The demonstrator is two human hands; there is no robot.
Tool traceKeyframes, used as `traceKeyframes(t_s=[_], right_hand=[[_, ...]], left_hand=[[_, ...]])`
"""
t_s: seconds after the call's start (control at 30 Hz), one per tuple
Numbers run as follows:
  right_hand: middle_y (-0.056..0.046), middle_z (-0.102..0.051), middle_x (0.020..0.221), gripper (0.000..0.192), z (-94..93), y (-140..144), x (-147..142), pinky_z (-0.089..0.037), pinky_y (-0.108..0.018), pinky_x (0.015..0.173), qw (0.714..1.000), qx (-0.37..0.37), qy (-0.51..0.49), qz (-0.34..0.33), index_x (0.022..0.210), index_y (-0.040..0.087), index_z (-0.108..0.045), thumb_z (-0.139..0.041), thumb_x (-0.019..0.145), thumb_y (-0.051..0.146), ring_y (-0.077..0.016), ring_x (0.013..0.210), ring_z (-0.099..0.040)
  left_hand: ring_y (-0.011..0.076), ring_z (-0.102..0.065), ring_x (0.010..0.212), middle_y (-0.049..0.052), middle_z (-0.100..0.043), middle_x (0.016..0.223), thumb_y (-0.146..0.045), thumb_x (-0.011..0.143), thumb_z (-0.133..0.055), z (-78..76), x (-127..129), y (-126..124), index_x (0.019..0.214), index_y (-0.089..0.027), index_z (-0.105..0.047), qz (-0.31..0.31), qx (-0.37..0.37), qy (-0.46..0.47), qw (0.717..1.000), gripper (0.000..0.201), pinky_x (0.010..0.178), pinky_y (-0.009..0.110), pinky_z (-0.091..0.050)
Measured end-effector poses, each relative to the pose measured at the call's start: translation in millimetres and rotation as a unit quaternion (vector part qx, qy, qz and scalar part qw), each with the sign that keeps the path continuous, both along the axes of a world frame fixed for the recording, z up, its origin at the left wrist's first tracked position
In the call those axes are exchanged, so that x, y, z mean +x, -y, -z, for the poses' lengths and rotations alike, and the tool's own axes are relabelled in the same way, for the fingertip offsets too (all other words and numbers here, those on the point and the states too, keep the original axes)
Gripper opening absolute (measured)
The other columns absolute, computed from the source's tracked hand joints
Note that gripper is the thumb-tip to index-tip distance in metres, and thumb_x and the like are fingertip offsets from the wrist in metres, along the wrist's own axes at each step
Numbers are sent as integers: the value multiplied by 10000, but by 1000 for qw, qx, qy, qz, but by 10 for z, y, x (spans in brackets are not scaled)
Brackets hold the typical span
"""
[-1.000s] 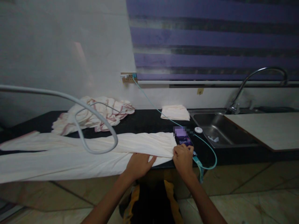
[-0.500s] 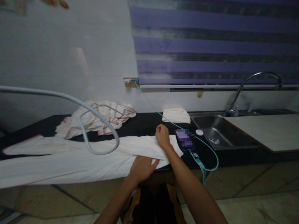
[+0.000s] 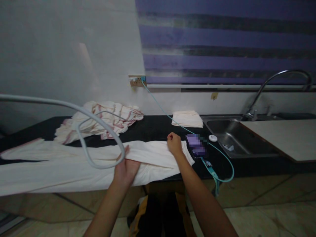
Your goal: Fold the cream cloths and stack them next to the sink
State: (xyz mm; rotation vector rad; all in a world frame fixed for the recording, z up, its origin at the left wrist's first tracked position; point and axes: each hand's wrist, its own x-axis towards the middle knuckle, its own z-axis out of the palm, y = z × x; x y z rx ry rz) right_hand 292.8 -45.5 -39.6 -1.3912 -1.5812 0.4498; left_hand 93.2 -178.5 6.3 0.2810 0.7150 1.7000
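**Q:** Two hands on one cloth: what does each do?

**A:** The left hand (image 3: 126, 168) lies flat and open, fingers spread, on the long cream cloth (image 3: 74, 168), at the front edge of the dark counter (image 3: 158, 126). The right hand (image 3: 174, 143) rests with fingers curled on the cloth's right end, further back; whether it pinches the fabric cannot be told. A flat palm would pin the fabric while the end is handled.

**Q:** Where does the cloth lie?

**A:** Lengthwise along the counter's front edge, from the left edge of the view to just beside the phone (image 3: 196, 146), its near border hanging over the front. A fold line crosses it between the hands.

**Q:** What surrounds it?

**A:** Behind, towards the back left, a crumpled cloth with pink stripes (image 3: 103, 120). At the back edge near the sink (image 3: 237, 140), a small folded cloth (image 3: 187, 118), set well apart. A teal cable (image 3: 223, 158) runs from the wall socket (image 3: 136, 81) down to the phone and loops off the front edge. A small white disc (image 3: 212, 138) sits between phone and sink.

**Q:** And the grey loop?

**A:** A grey cord (image 3: 98, 121) close to the camera, hanging across the view; it seems not to touch the cloth.
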Motion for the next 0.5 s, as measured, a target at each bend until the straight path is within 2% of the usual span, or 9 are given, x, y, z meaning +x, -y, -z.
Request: traceKeyframes(t_s=[0.07,0.17,0.23,0.4,0.5], right_hand=[[-22,-698,803,233,2,5,-1,-429,-252,731,1000,-12,3,1,798,214,-683,-515,897,87,-165,784,-615],[-20,-692,787,240,-2,20,-4,-423,-255,715,1000,-26,6,0,802,215,-693,-517,908,91,-163,761,-615],[-21,-694,787,241,-9,26,-5,-422,-256,713,999,-31,10,-1,807,213,-696,-517,912,90,-163,761,-620],[-29,-712,813,236,-26,30,0,-420,-254,722,999,-39,19,-1,796,214,-688,-535,923,88,-162,787,-632],[-35,-720,827,234,-35,37,-1,-416,-256,719,999,-43,24,3,798,215,-686,-538,923,83,-166,799,-639]], left_hand=[[237,-773,1056,167,-790,1084,-249,1053,-451,-41,-137,6,1374,-47,-629,-20,-24,45,999,419,968,371,-640],[284,-789,1010,172,-802,1040,-315,1063,-456,-59,-265,91,1469,-30,-567,-24,-52,70,996,508,951,443,-658],[300,-783,1050,179,-798,1103,-328,1059,-470,-64,-296,201,1516,-45,-533,-26,-45,75,996,540,979,466,-647],[267,-747,1167,107,-753,1298,-279,1035,-507,-21,-322,520,1565,-201,-514,-52,33,55,997,537,1022,408,-610],[286,-701,1243,128,-717,1359,-187,1004,-504,66,-372,617,1591,-184,-486,-51,26,76,995,587,1057,411,-582]])
